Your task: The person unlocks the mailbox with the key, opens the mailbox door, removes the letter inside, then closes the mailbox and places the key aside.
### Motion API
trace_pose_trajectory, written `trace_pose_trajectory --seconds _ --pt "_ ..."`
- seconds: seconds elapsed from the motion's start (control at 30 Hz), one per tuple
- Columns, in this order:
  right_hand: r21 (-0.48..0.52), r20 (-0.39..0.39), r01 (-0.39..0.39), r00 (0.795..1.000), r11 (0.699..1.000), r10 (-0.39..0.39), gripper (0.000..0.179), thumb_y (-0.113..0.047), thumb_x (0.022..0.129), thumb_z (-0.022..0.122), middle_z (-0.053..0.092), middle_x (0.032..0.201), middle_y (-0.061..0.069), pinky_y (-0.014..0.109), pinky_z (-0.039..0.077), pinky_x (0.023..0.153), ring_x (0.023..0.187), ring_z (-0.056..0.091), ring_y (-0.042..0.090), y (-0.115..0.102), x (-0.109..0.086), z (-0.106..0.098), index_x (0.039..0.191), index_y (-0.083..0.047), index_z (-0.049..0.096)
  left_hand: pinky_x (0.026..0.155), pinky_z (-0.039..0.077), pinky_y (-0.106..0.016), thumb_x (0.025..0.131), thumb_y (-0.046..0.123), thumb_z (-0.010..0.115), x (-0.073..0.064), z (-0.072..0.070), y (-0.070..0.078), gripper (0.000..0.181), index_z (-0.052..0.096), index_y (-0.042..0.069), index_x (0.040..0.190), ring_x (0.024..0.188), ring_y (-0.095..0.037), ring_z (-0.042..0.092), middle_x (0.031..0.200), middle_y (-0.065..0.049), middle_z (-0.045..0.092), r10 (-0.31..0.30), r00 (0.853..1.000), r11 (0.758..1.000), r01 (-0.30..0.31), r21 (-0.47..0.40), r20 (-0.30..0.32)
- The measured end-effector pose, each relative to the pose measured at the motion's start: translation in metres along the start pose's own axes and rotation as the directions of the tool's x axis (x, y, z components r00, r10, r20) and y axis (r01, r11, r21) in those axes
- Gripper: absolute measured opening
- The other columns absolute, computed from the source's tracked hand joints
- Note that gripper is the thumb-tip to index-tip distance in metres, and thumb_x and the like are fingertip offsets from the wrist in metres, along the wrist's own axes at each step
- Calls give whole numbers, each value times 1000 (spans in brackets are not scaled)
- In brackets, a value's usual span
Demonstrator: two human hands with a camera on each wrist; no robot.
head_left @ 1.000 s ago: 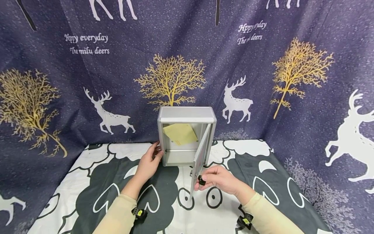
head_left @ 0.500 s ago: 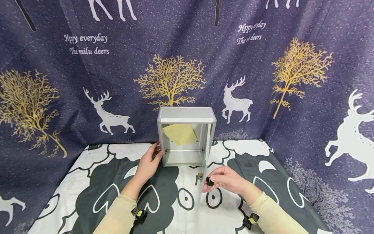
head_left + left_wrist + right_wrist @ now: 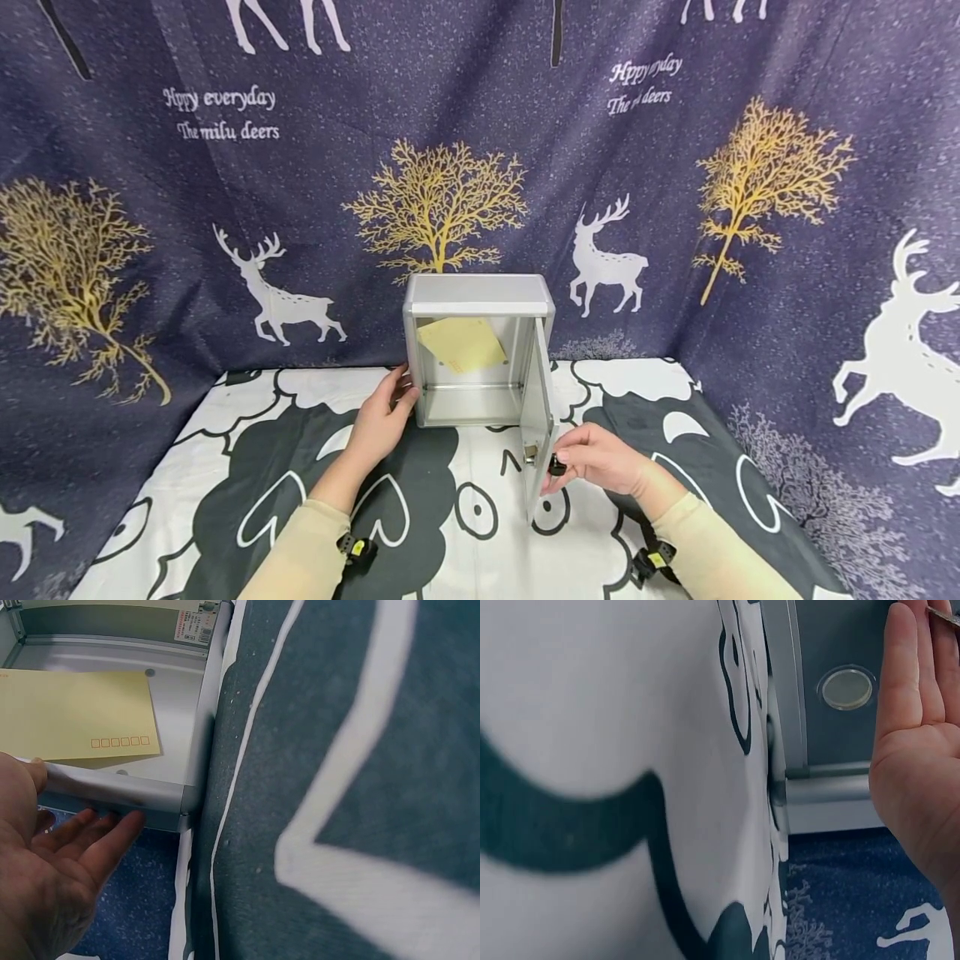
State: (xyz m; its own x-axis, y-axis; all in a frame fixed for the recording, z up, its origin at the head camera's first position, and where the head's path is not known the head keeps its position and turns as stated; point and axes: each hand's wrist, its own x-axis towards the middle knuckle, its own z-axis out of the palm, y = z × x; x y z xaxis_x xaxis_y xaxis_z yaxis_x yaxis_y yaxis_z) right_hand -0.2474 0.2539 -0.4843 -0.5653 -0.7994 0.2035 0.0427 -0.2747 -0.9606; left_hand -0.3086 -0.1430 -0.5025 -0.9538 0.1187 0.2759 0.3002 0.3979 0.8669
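The head view has the silver box [image 3: 480, 292] upright on the cloth-covered surface [image 3: 517, 542], opening toward the person, its door [image 3: 536, 400] jutting forward from the right edge. The left hand [image 3: 381, 425] rests relaxed at its side; the right hand [image 3: 600, 460] pinches a small black knob [image 3: 557, 465].

Left wrist: loose fingers [image 3: 112, 847] touch the outer wall; a yellow envelope [image 3: 79, 712] lies inside.

Right wrist: palm showing, fingertips cut off.

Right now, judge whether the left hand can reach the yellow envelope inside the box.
Probably yes: the door stands open on the side opposite the left hand, and nothing visible in the box covers the yellow envelope. That hand would likely have to move off the box first.
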Motion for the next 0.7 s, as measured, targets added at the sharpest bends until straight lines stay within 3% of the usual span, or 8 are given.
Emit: trace_pose_trajectory --seconds 0.2,0.43,0.7 --pt "6 11 -15 1000 1000 15 43 9 108 42 83 110 9 55 64 100 104 82 28 -3 -5 -7 106 -5 83 105 62 -47 118 34 60 -1 -1 1 62 42 9 172 144 -38 62 161 -19 59 -1 1000 1000 1 9 2" --pt "20 59 -15 998 1000 14 54 11 107 38 82 123 7 47 65 99 105 82 23 -5 -8 -15 126 -8 85 105 62 -48 118 32 61 -1 0 -1 60 44 9 171 144 -38 62 161 -19 60 12 1000 1000 -12 12 -7" --pt "32 66 -23 998 999 20 50 8 109 43 83 122 4 46 66 98 105 82 21 -5 -10 -20 126 -11 85 103 63 -46 118 31 61 0 0 -1 60 44 8 171 143 -38 63 160 -19 60 12 1000 1000 -12 3 -6"
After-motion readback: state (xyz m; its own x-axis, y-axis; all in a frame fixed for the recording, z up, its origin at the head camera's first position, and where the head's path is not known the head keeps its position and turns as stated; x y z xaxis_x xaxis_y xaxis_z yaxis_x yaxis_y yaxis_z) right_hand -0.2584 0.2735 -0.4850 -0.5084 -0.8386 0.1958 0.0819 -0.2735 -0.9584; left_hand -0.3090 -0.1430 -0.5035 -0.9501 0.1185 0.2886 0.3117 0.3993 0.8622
